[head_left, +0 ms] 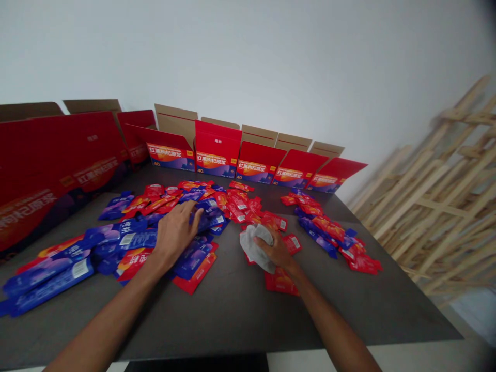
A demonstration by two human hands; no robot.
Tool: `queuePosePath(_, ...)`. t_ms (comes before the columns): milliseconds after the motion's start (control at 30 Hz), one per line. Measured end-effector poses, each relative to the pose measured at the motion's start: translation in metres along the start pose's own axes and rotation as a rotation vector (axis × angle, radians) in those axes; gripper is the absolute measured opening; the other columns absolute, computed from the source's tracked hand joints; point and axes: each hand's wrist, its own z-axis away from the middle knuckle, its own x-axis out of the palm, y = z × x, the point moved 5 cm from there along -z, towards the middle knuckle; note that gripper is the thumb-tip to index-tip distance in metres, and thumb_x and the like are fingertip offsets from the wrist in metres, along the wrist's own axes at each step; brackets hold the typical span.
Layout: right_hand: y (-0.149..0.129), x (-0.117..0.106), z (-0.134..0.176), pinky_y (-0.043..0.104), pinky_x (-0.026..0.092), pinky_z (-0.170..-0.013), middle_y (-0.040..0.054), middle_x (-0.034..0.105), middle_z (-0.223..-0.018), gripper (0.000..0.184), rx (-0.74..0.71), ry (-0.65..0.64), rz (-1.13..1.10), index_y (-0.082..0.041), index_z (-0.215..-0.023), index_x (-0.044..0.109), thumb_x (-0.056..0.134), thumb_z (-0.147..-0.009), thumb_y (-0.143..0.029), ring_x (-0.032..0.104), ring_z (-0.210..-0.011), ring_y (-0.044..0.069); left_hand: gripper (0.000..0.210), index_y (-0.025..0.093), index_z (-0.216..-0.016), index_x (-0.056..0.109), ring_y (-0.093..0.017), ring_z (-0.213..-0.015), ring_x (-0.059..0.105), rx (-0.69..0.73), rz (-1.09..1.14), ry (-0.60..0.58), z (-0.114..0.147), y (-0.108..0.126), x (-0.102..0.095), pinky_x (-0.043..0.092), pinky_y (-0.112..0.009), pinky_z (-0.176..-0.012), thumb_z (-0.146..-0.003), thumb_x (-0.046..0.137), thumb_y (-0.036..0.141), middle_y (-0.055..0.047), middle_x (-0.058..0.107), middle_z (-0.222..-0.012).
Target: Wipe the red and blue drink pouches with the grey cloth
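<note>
My left hand [178, 227] is over the heap of sachets left of the table's middle, its fingers curled at a blue sachet [211, 216]. The fingertips are partly hidden among the packs. A crumpled whitish cloth [256, 248] is bunched in my right hand [278, 248], which is closed around it. Red sachets [281, 283] lie beneath and around that hand. Below my left wrist, a blue sachet [194, 256] overlaps a red one [197, 274]. Long blue sachets [54, 284] are spread at the left.
Open red cartons [253, 165] stand in a row along the back of the dark table [232, 320]. A larger red carton surface [50, 175] fills the left side. Another strip of red and blue sachets [329, 230] lies at the right. Wooden slats [445, 206] lean beyond the table's right edge.
</note>
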Motion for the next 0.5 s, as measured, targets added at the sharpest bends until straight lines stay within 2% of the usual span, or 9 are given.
queuePosePath(167,0.011,0.003,0.003,0.033,0.055,-0.071,0.0029,0.072,-0.083,0.030,0.093,-0.019,-0.123,-0.023,-0.086,0.070,0.070,-0.077,-0.052,0.066,-0.077,0.021,0.024,0.021,-0.085,0.048,-0.015,-0.062,0.051,-0.109,0.425,0.119,0.003,-0.003,-0.001,0.038,-0.026,-0.061,-0.096,0.042,0.042,0.001,0.052,-0.071)
queuePosePath(233,0.013,0.003,0.004,0.034,0.055,-0.071,0.0039,0.072,-0.085,0.036,0.106,-0.005,-0.141,-0.022,-0.089,0.070,0.070,-0.076,-0.055,0.067,-0.079,0.023,0.026,0.022,-0.079,0.044,-0.013,-0.060,0.045,-0.187,0.639,0.145,0.005,-0.001,0.005,0.037,-0.024,-0.059,-0.096,0.043,0.041,0.004,0.045,-0.067)
queuePosePath(300,0.013,0.004,0.005,0.035,0.055,-0.071,0.0048,0.072,-0.087,0.039,0.110,-0.001,-0.139,-0.021,-0.092,0.070,0.069,-0.075,-0.057,0.067,-0.080,0.024,0.027,0.022,-0.076,0.045,-0.012,-0.060,0.045,-0.327,0.877,0.148,0.010,0.002,0.015,0.039,-0.022,-0.058,-0.094,0.045,0.042,0.005,0.045,-0.066)
queuePosePath(367,0.011,0.006,0.007,0.036,0.055,-0.068,0.0052,0.071,-0.084,0.040,0.109,0.003,-0.123,-0.021,-0.089,0.069,0.069,-0.074,-0.058,0.066,-0.076,0.024,0.022,0.022,-0.082,0.051,-0.012,-0.059,0.050,-0.532,1.190,0.086,0.016,0.007,0.032,0.044,-0.022,-0.058,-0.093,0.048,0.041,0.005,0.052,-0.067)
queuePosePath(433,0.007,0.008,0.009,0.036,0.055,-0.064,0.0046,0.070,-0.078,0.038,0.096,0.009,-0.093,-0.021,-0.083,0.068,0.069,-0.074,-0.058,0.065,-0.071,0.023,0.017,0.021,-0.094,0.056,-0.013,-0.057,0.057,-0.734,1.500,-0.044,0.023,0.017,0.052,0.049,-0.024,-0.058,-0.092,0.050,0.036,0.003,0.060,-0.069)
queuePosePath(500,0.004,0.010,0.011,0.036,0.054,-0.063,0.0034,0.067,-0.074,0.034,0.075,0.016,-0.061,-0.022,-0.079,0.067,0.069,-0.075,-0.056,0.062,-0.068,0.022,0.020,0.018,-0.104,0.059,-0.014,-0.058,0.063,-0.895,1.708,-0.194,0.032,0.028,0.066,0.053,-0.026,-0.057,-0.091,0.052,0.031,-0.001,0.068,-0.075)
